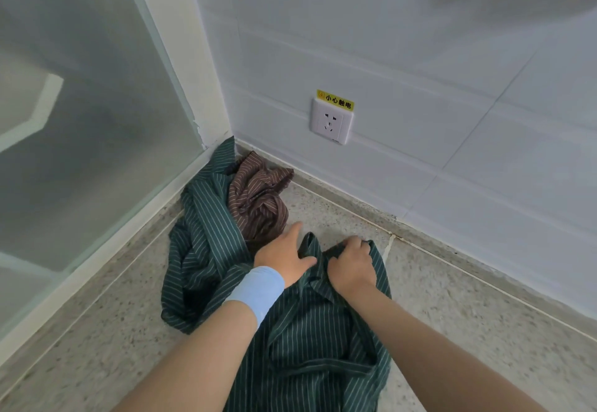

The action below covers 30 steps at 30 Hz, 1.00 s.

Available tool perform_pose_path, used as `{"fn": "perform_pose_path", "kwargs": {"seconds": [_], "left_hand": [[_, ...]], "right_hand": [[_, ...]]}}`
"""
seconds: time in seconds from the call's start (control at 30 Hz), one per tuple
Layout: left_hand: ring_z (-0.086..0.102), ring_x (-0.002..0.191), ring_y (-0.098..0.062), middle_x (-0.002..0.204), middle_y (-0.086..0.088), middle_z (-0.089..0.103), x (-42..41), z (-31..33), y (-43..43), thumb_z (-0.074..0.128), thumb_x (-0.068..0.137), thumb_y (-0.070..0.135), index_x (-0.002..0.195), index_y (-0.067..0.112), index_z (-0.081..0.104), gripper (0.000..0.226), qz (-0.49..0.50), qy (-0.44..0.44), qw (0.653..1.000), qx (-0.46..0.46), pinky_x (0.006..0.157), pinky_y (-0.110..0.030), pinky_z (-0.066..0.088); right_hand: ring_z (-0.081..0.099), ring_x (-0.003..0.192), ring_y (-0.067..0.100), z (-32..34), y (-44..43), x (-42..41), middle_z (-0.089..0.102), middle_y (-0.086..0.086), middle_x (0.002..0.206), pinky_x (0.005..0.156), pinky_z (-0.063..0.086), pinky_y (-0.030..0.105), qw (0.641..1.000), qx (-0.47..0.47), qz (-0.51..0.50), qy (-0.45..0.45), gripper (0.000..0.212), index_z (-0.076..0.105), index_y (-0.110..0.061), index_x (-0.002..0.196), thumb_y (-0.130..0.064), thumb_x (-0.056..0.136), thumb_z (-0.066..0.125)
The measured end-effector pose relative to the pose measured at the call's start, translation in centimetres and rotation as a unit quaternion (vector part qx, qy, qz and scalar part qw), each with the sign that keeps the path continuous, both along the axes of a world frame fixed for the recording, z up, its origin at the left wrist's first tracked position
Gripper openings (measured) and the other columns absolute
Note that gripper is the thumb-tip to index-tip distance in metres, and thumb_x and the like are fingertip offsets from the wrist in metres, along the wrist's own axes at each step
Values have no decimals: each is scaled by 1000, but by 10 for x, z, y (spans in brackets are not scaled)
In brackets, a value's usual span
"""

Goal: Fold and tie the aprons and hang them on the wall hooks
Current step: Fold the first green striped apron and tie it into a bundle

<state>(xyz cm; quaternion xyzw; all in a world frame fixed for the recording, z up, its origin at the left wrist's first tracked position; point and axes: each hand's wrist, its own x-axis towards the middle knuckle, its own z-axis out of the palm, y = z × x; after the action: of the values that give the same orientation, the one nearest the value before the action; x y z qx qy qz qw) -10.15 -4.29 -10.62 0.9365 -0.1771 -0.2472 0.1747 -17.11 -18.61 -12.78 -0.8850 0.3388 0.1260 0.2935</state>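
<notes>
left hand (284,258): pale blue wristband | right hand (352,264): nothing worn | forearms: sleeveless

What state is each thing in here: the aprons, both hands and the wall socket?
green striped apron: not folded, rumpled on the floor.
brown striped apron: crumpled in the corner, beside the green cloth.
left hand: open, fingers flat on the green striped apron.
right hand: fingers curled, gripping a bunched edge of the green striped apron.
wall socket: nothing plugged in.
</notes>
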Motion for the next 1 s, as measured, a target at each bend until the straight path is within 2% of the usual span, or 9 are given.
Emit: {"fn": "perform_pose_path", "kwargs": {"seconds": [0.13, 0.3, 0.4, 0.5, 0.57, 0.67, 0.73, 0.87, 1.0], "left_hand": [[64, 102, -26, 112, 3, 68, 13, -6, -5, 51, 92, 13, 109, 30, 63, 26, 16, -50, 997, -50, 85, -41, 54], [63, 92, -22, 110, 7, 68, 33, 22, 25, 46, 88, -4, 87, 30, 72, 44, 197, -155, 955, -161, 81, -40, 55], [64, 102, -21, 118, 7, 67, 46, 27, 54, 44, 88, -8, 80, 36, 71, 52, 94, -66, 988, -103, 92, -38, 52], [60, 116, -24, 136, 1, 60, 40, 34, 65, 36, 90, -9, 95, 32, 78, 59, -78, 107, 987, 90, 102, -35, 47], [59, 115, -26, 138, 1, 58, 34, 40, 68, 36, 93, -4, 108, 29, 74, 53, -71, 76, 986, 134, 98, -36, 48], [61, 95, -25, 129, -4, 55, 30, 35, 73, 45, 96, 17, 119, 20, 59, 27, 69, -75, 986, 134, 75, -38, 51], [57, 97, -29, 139, -12, 36, 30, 25, 84, 57, 91, 43, 137, 19, 35, 56, 165, -91, 966, 179, 62, -35, 44], [53, 117, -37, 157, -17, 5, 40, -3, 114, 73, 72, 63, 150, 36, -18, 123, 261, 11, 945, 196, 68, -36, 45], [61, 97, -32, 132, -16, 51, 52, -31, 132, 72, 81, 38, 154, 38, -6, 106, 338, 106, 933, 70, 83, -38, 53]], "right_hand": [[64, 98, 29, -18, -14, 0, 61, 10, 112, 77, 55, 39, 991, 96, -76, 46, 66, 28, -10, 147, -31, 93, 59], [65, 74, 18, -6, -39, 5, 69, 4, 101, 56, 50, 29, 977, 121, -153, -84, 40, 51, -14, 133, -28, 96, 56], [65, 74, 18, 4, -50, 6, 67, 5, 98, 56, 52, 31, 986, 115, -100, -65, 33, 45, -16, 123, -14, 92, 57], [65, 88, 24, 13, -48, -1, 61, 3, 96, 69, 55, 35, 987, 12, 74, 145, 43, 42, -9, 127, -11, 85, 54], [59, 97, 27, 17, -39, -4, 57, 7, 108, 75, 49, 35, 964, -113, 135, 199, 62, 29, -9, 140, -18, 86, 59], [50, 114, 31, 22, -17, 4, 47, 14, 128, 92, 49, 38, 952, -202, 214, 81, 69, 29, -14, 145, -23, 85, 61], [46, 119, 30, 22, 2, 16, 46, 11, 132, 98, 45, 40, 942, -187, 278, 10, 64, 40, -19, 143, -19, 82, 61], [54, 113, 25, 13, 44, 47, 52, 6, 127, 91, 48, 34, 955, -30, 292, -46, 58, 41, -24, 144, -17, 88, 54], [62, 108, 18, -12, 72, 89, 52, 2, 140, 88, 53, 28, 950, 290, 101, -49, 113, -4, -49, 153, -42, 74, 75]]}}
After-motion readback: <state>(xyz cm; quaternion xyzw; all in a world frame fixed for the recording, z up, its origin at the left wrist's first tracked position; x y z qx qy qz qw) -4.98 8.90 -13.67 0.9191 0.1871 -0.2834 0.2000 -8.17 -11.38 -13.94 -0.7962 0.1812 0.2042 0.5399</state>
